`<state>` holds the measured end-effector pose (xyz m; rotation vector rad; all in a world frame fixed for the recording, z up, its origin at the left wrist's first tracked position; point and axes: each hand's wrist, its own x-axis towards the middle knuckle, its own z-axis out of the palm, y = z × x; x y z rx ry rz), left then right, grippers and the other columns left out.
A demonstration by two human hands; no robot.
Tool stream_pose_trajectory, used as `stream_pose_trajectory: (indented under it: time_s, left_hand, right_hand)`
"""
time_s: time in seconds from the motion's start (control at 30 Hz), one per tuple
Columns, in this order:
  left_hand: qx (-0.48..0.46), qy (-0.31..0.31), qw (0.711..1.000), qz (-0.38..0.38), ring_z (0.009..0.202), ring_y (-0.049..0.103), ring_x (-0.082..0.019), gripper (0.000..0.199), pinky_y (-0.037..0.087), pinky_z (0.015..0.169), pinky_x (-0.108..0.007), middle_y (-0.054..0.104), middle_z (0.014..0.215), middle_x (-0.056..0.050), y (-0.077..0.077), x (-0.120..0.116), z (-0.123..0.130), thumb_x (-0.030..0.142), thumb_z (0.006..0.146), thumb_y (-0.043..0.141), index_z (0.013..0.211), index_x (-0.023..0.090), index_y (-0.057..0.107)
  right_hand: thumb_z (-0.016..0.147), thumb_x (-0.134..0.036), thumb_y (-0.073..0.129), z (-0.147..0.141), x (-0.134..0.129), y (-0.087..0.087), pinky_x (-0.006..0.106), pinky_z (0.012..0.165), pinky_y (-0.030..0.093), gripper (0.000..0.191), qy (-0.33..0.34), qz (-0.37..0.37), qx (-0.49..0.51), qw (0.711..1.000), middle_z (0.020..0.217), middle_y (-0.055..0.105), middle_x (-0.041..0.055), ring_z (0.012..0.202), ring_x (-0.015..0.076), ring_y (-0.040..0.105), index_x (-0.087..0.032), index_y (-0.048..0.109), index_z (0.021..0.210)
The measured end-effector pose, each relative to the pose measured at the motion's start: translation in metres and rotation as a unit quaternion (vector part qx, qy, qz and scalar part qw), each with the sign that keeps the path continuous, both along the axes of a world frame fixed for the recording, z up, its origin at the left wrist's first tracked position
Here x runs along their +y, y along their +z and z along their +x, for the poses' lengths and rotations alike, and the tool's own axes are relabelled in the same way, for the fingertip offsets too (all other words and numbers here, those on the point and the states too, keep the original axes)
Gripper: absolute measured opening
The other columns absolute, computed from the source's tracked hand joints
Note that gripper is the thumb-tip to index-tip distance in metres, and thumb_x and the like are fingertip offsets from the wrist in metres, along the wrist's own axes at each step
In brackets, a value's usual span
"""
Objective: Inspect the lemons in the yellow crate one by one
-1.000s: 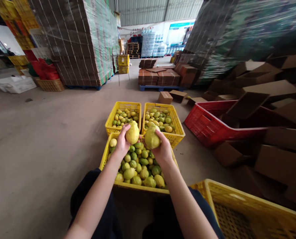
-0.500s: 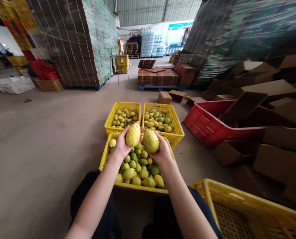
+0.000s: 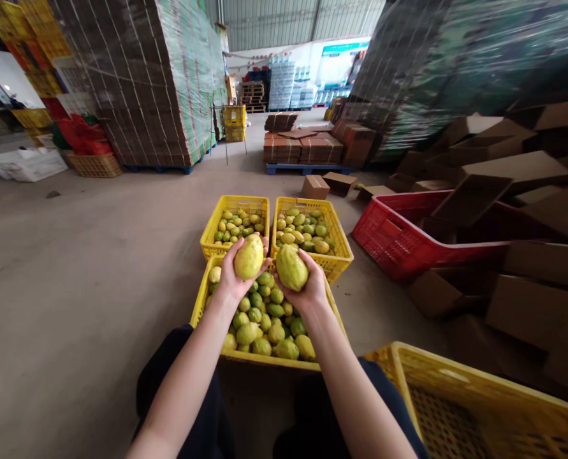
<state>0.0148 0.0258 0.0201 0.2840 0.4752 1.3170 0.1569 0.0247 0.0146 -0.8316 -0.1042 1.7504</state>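
Note:
My left hand (image 3: 232,284) is closed around a bumpy yellow lemon (image 3: 249,257), its thumb on the left side. A greener, knobbly lemon (image 3: 291,268) rests in my right hand (image 3: 313,292), with the thumb on its right edge. Both fruits are held side by side, a small gap between them. Below them the near yellow crate (image 3: 269,361) is full of green and yellow lemons (image 3: 275,333); my forearms cover parts of its sides.
Two more yellow crates, left (image 3: 211,246) and right (image 3: 343,255), hold lemons just beyond. A yellow crate (image 3: 456,376) stands at lower right. Farther right are a red crate (image 3: 384,239) and piled cardboard boxes (image 3: 537,312). Wrapped pallet stacks (image 3: 135,83) rise behind.
My hands have moved slightly apart, the left one to the left with its lemon. The lemon in my right hand has tilted and shifted up a little.

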Motion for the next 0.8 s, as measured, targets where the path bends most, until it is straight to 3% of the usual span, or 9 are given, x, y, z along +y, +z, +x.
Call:
stream_pose_trajectory:
  time_s: [0.1,0.23,0.37,0.47,0.6,0.7,0.8]
  left_hand:
    - [0.04,-0.006,0.999,-0.003,0.068,0.068,-0.015,0.036,0.055,0.064,-0.026,0.074,0.097,-0.011,0.003,-0.002,0.003,0.029,0.089,0.047,0.114,0.011,0.066]
    - [0.057,-0.016,0.998,-0.019,0.078,0.071,-0.019,0.039,0.056,0.07,-0.027,0.074,0.096,-0.012,0.007,-0.003,0.007,0.027,0.091,0.042,0.119,0.01,0.064]
    - [0.043,-0.001,0.999,-0.03,0.077,0.071,-0.018,0.035,0.057,0.072,-0.028,0.074,0.092,-0.008,0.003,0.002,0.008,0.023,0.094,0.041,0.119,0.013,0.064]
    - [0.01,0.033,0.997,-0.072,0.079,0.071,-0.018,0.031,0.058,0.074,-0.029,0.073,0.083,-0.006,-0.002,0.006,0.006,0.021,0.095,0.04,0.111,0.013,0.065]
    - [-0.034,0.055,0.989,-0.129,0.069,0.069,-0.016,0.021,0.058,0.063,-0.025,0.069,0.073,-0.005,-0.003,0.007,0.001,0.029,0.092,0.051,0.094,0.014,0.065]
    - [-0.034,0.076,0.988,-0.131,0.065,0.068,-0.015,0.012,0.058,0.062,-0.024,0.068,0.07,-0.004,-0.001,0.005,-0.001,0.025,0.087,0.057,0.089,0.014,0.063]
    - [-0.041,0.046,0.993,-0.1,0.071,0.069,-0.016,0.017,0.058,0.065,-0.025,0.069,0.076,-0.006,-0.002,0.002,-0.003,0.027,0.088,0.055,0.091,0.013,0.064]
  right_hand:
    - [0.085,-0.031,0.053,0.001,0.002,-0.004,0.027,0.045,0.052,0.018,0.0,0.018,0.008,1.0,0.062,0.071,0.0029,0.054,0.018,0.067,-0.018,0.064,0.08]
    - [0.086,-0.033,0.052,0.001,0.004,-0.007,0.025,0.043,0.05,0.021,0.014,0.031,0.011,0.999,0.063,0.071,0.0044,0.052,0.0174,0.066,-0.017,0.064,0.079]
    - [0.088,-0.03,0.05,0.0,0.003,-0.005,0.029,0.054,0.056,0.021,0.024,0.025,-0.004,0.999,0.063,0.07,0.0031,0.057,0.0181,0.067,-0.017,0.066,0.083]
    - [0.087,-0.027,0.05,0.0,0.004,-0.007,0.032,0.064,0.058,0.019,0.031,0.034,-0.002,0.999,0.067,0.071,0.0035,0.064,0.0194,0.069,-0.017,0.067,0.088]
    - [0.087,-0.027,0.051,0.002,0.007,-0.015,0.035,0.066,0.059,0.019,0.031,0.036,0.005,0.999,0.068,0.071,0.0051,0.06,0.0196,0.068,-0.016,0.066,0.087]
    - [0.088,-0.028,0.049,0.002,0.007,-0.018,0.037,0.064,0.059,0.019,0.035,0.028,0.013,0.999,0.069,0.071,0.006,0.06,0.0204,0.068,-0.017,0.064,0.086]
    - [0.087,-0.032,0.053,-0.001,0.005,-0.014,0.034,0.06,0.058,0.018,0.03,0.036,0.0,0.999,0.065,0.07,0.0037,0.057,0.0184,0.066,-0.018,0.064,0.084]
